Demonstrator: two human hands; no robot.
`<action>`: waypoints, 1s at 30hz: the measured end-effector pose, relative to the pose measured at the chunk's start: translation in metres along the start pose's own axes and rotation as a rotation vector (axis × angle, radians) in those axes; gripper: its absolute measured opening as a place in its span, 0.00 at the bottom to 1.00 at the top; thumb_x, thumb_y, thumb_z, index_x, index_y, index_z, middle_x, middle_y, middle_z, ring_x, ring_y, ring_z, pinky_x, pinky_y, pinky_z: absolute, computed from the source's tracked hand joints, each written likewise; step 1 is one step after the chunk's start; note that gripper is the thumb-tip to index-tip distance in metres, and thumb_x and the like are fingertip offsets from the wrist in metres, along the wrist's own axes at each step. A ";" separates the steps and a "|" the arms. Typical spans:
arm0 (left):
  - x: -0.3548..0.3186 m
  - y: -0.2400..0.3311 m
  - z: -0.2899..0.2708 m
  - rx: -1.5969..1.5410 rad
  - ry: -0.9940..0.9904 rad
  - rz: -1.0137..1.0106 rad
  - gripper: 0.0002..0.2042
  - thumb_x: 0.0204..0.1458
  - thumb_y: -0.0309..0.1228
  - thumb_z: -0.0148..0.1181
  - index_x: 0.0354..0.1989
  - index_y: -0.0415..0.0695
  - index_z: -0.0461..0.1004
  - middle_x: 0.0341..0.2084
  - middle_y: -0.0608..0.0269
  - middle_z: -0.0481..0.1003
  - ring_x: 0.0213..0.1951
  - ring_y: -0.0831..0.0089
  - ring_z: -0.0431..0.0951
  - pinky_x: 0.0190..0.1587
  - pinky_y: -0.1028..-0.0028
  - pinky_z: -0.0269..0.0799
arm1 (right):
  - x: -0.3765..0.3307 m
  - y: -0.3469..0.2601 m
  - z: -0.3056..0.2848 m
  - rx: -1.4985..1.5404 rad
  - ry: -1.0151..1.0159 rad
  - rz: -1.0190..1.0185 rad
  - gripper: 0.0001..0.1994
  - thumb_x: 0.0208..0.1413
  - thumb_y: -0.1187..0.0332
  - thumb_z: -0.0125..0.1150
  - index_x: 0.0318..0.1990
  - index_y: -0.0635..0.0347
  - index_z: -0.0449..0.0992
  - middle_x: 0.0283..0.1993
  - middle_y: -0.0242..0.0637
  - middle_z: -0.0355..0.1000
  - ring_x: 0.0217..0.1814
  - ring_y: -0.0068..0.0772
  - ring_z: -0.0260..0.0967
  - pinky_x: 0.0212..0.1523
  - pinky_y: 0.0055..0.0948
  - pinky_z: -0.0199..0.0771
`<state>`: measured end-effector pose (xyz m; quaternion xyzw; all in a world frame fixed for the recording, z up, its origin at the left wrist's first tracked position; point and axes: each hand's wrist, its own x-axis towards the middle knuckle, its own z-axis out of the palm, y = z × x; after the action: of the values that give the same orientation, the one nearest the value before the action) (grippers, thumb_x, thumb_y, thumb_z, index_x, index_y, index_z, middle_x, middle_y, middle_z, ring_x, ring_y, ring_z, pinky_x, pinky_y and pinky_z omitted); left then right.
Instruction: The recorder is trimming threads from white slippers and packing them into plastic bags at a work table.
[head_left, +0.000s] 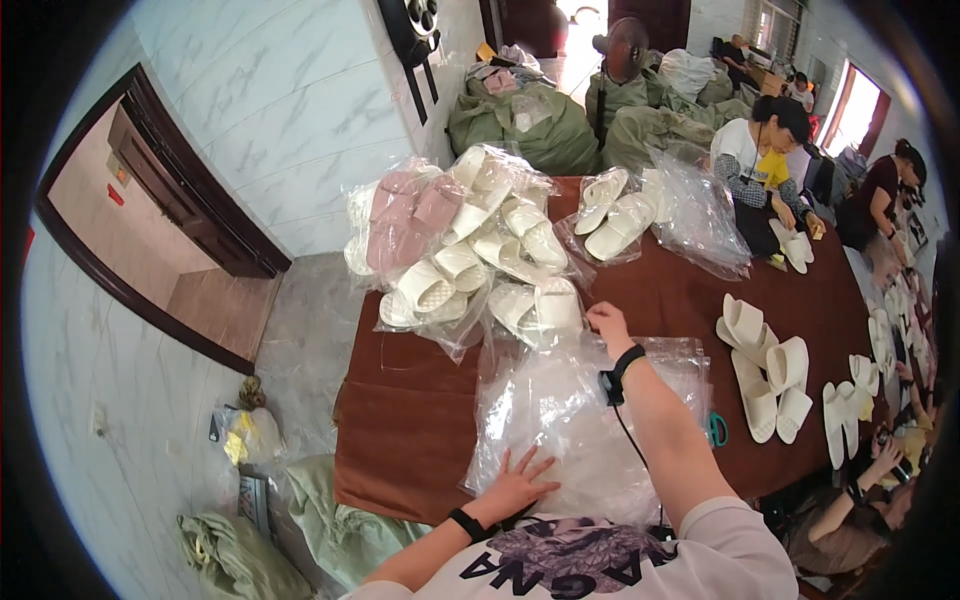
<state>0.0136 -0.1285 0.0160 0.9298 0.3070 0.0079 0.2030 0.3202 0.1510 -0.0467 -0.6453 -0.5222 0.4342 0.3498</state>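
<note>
A brown desk [420,420] is filling the middle of the frame, running from the lower centre up toward the upper right. Green sacks [520,120] are piling up at its far end, at the top centre. A heap of bagged slippers [470,250], white ones and a pink pair, is lying on the desk at upper centre. Just below it, a stack of clear bags [570,420] is sitting at the desk's near edge, in the lower centre. Loose white slippers [765,365] are lying at the right side of the desk, well apart from the stack. Small scissors [717,428] are resting just beside the stack's right edge.

The left hand [515,485] is lying flat on the near part of the bags, fingers spread wide, pressing down and gripping nothing. The right hand [605,325] is reaching to the far edge of the stack, fingers curled and pinching the top bag's rim, close to the heap of slippers.
</note>
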 end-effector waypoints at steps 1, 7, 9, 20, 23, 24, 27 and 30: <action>-0.002 -0.004 0.000 0.069 -0.042 -0.029 0.17 0.57 0.46 0.52 0.56 0.68 0.71 0.69 0.68 0.54 0.70 0.55 0.49 0.63 0.29 0.36 | 0.000 -0.013 -0.002 0.185 0.012 -0.052 0.10 0.54 0.65 0.61 0.40 0.60 0.75 0.41 0.36 0.76 0.38 0.28 0.72 0.35 0.26 0.69; -0.041 0.000 -0.068 0.169 0.100 -0.183 0.14 0.55 0.44 0.55 0.49 0.59 0.75 0.61 0.68 0.66 0.67 0.61 0.56 0.64 0.32 0.38 | -0.028 -0.109 -0.014 0.531 0.108 -0.020 0.05 0.57 0.69 0.57 0.38 0.59 0.74 0.35 0.30 0.73 0.33 0.19 0.68 0.28 0.22 0.66; -0.033 -0.005 -0.074 0.182 0.005 -0.170 0.16 0.55 0.46 0.56 0.49 0.58 0.76 0.59 0.68 0.68 0.67 0.61 0.57 0.65 0.33 0.38 | 0.001 -0.066 -0.027 0.313 0.016 -0.022 0.13 0.53 0.68 0.59 0.44 0.63 0.76 0.40 0.38 0.75 0.39 0.27 0.73 0.36 0.27 0.72; -0.031 -0.004 -0.003 0.092 -0.001 -0.306 0.30 0.53 0.55 0.55 0.66 0.71 0.59 0.71 0.66 0.47 0.71 0.50 0.44 0.61 0.29 0.45 | -0.011 -0.042 0.035 0.256 -0.230 0.166 0.22 0.42 0.76 0.66 0.48 0.69 0.71 0.41 0.39 0.73 0.42 0.32 0.70 0.43 0.30 0.71; -0.029 -0.010 0.001 0.092 -0.013 -0.313 0.30 0.53 0.55 0.55 0.66 0.71 0.58 0.71 0.67 0.46 0.71 0.51 0.44 0.61 0.30 0.44 | -0.010 -0.046 0.024 0.327 -0.141 0.015 0.18 0.43 0.77 0.64 0.45 0.65 0.71 0.38 0.35 0.72 0.41 0.28 0.70 0.42 0.29 0.70; -0.023 -0.015 0.002 0.097 -0.014 -0.298 0.30 0.53 0.54 0.56 0.66 0.70 0.59 0.71 0.67 0.47 0.72 0.51 0.44 0.61 0.30 0.44 | -0.002 -0.043 0.008 0.300 -0.058 -0.125 0.15 0.45 0.78 0.64 0.43 0.65 0.71 0.39 0.35 0.72 0.43 0.28 0.70 0.44 0.28 0.69; -0.022 -0.021 -0.005 0.055 -0.013 -0.333 0.30 0.52 0.54 0.56 0.65 0.70 0.60 0.71 0.68 0.48 0.72 0.52 0.43 0.61 0.30 0.44 | 0.008 -0.069 -0.012 0.310 0.019 -0.528 0.14 0.49 0.80 0.61 0.44 0.64 0.68 0.43 0.35 0.72 0.48 0.27 0.69 0.50 0.26 0.67; -0.025 -0.024 -0.002 0.062 -0.013 -0.355 0.30 0.50 0.53 0.59 0.64 0.70 0.61 0.71 0.69 0.49 0.72 0.54 0.42 0.61 0.30 0.45 | -0.003 -0.108 -0.032 0.226 0.039 -0.466 0.17 0.51 0.80 0.59 0.49 0.63 0.68 0.44 0.35 0.71 0.49 0.27 0.68 0.52 0.26 0.66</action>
<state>-0.0199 -0.1246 0.0116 0.8669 0.4650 -0.0433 0.1745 0.3099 0.1707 0.0635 -0.4729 -0.5981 0.3848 0.5201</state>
